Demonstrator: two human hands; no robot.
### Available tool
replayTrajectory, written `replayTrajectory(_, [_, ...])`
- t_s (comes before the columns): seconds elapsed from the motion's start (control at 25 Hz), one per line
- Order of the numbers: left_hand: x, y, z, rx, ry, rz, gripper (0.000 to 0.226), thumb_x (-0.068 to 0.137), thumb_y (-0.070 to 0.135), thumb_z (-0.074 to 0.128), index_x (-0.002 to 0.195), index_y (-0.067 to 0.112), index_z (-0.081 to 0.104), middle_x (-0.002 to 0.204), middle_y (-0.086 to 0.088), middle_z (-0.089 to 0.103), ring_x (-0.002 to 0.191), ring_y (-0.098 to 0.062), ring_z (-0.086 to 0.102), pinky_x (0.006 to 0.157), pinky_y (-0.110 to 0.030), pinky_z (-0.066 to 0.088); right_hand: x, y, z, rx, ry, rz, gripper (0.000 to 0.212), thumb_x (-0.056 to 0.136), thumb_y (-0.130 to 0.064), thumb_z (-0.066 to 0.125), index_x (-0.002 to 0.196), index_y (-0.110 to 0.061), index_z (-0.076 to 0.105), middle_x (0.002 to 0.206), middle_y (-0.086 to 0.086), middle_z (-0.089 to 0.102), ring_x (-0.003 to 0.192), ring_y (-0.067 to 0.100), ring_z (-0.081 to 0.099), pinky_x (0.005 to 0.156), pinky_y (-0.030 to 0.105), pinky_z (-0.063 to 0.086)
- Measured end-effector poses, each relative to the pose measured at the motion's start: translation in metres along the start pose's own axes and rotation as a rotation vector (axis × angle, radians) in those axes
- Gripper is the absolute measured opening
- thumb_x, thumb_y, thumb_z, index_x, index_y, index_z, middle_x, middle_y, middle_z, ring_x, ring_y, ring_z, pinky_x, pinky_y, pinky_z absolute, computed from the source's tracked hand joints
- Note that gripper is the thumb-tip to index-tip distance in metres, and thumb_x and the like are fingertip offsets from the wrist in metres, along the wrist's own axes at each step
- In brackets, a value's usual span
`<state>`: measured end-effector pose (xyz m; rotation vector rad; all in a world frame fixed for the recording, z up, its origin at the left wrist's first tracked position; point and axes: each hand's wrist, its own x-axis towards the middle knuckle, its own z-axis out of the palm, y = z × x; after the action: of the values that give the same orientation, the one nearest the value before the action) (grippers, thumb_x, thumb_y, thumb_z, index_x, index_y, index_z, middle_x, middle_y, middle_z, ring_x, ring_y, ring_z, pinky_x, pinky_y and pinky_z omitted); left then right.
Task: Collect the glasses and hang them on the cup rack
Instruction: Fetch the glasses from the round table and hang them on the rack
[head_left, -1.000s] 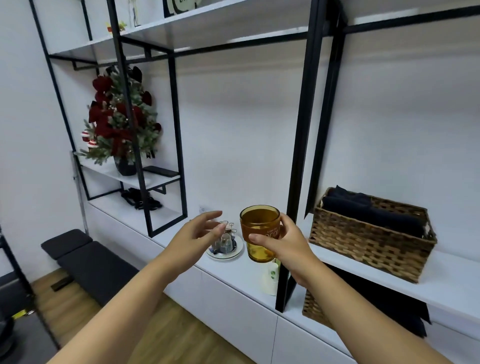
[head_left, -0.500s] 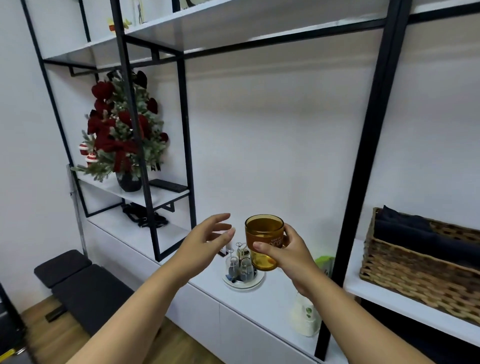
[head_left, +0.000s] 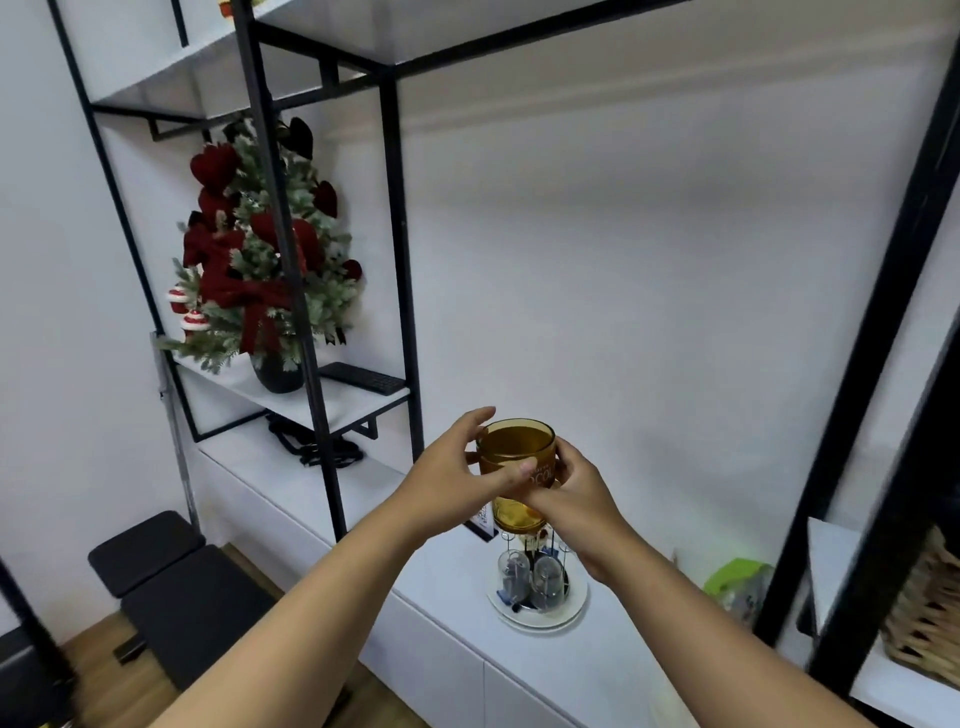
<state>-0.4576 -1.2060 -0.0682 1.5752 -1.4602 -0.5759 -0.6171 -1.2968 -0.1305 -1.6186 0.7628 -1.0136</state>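
— Hands first, from the left side across: how do they stand on the glass?

— The left hand (head_left: 457, 478) has its fingers curled round the near and left side of the amber glass (head_left: 517, 470), thumb up by the rim. The right hand (head_left: 569, 493) grips the same glass from the right, fingers wrapped round its lower half. The glass is upright, mouth up, held in the air.

— And the rack?

— The cup rack (head_left: 537, 569) stands directly below the glass on a white plate (head_left: 579, 608), on the white counter (head_left: 447, 587). Two clear glasses (head_left: 530, 579) already hang mouth-down on its wire prongs; at least one prong tip near the front looks free, though the wires are thin and hard to count.

— So what makes the step go well?

— My judgement: the glass has to be turned mouth-down before it descends, and two hands suit that turn. One hand should then take the base alone, so the other does not block the view of the prong. Lower it straight over a free prong, clear of the hanging glasses, since a knock could tip the light rack or chip glass on glass. Release only once the glass sits steady.
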Motion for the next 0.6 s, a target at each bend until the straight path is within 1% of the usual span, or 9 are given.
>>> replayTrajectory(0.08, [0.032,-0.011,0.000,0.098,0.028,-0.029,0.093,0.078,0.061,0.083,0.157,0.035,0.040,0.148,0.006,0.056,0.125,-0.011,0.059,0.106,-0.033,0.052,0.034,0.014,0.007,-0.009,-0.027,-0.011,0.059,0.068,-0.045,0.093,0.122,-0.046,0.069,0.116,-0.013,0.078,0.107,0.009,0.075,0.092,0.040,0.063])
replayTrajectory(0.16, [0.066,-0.020,-0.001,0.158,0.055,-0.043,0.101,0.076,0.066,0.081,0.159,0.035,0.034,0.148,0.006,0.056,0.128,-0.013,0.057,0.107,-0.035,0.051,0.070,0.024,0.011,-0.008,-0.052,-0.021,0.058,0.069,-0.040,0.091,0.123,-0.045,0.070,0.118,-0.012,0.078,0.109,0.011,0.074,0.095,0.044,0.063])
replayTrajectory(0.24, [0.099,-0.031,-0.006,0.158,0.046,-0.074,0.112,0.072,0.072,0.080,0.163,0.037,0.025,0.148,0.005,0.054,0.131,-0.015,0.055,0.108,-0.036,0.050,0.101,0.033,0.013,0.000,-0.059,-0.020,0.058,0.068,-0.041,0.091,0.122,-0.044,0.070,0.120,-0.012,0.078,0.112,0.012,0.073,0.097,0.044,0.061])
replayTrajectory(0.32, [0.127,-0.037,-0.011,0.161,0.039,-0.082,0.119,0.069,0.075,0.080,0.164,0.038,0.019,0.149,0.005,0.054,0.133,-0.015,0.054,0.107,-0.033,0.048,0.129,0.037,0.015,0.009,-0.065,-0.022,0.059,0.066,-0.043,0.092,0.121,-0.043,0.070,0.120,-0.011,0.077,0.113,0.012,0.073,0.097,0.043,0.061])
replayTrajectory(0.48, [0.179,-0.048,-0.012,0.175,0.059,-0.100,0.120,0.066,0.075,0.082,0.164,0.036,0.023,0.150,0.002,0.055,0.133,-0.017,0.054,0.108,-0.037,0.050,0.168,0.041,0.016,0.020,-0.047,-0.026,0.061,0.066,-0.044,0.091,0.124,-0.039,0.069,0.121,-0.011,0.077,0.115,0.013,0.072,0.096,0.039,0.061])
replayTrajectory(0.56, [0.202,-0.052,-0.009,0.177,0.080,-0.112,0.121,0.065,0.074,0.083,0.163,0.033,0.027,0.151,0.000,0.054,0.132,-0.018,0.055,0.106,-0.034,0.050,0.184,0.046,0.013,0.022,-0.044,-0.018,0.064,0.069,-0.043,0.091,0.128,-0.041,0.067,0.123,-0.012,0.076,0.117,0.012,0.071,0.094,0.035,0.060])
replayTrajectory(0.6, [0.212,-0.055,-0.008,0.178,0.090,-0.113,0.122,0.064,0.074,0.083,0.163,0.030,0.028,0.151,0.001,0.053,0.133,-0.018,0.054,0.104,-0.032,0.049,0.192,0.048,0.011,0.029,-0.039,-0.013,0.069,0.070,-0.044,0.091,0.133,-0.042,0.064,0.126,-0.013,0.075,0.119,0.011,0.070,0.096,0.035,0.059])
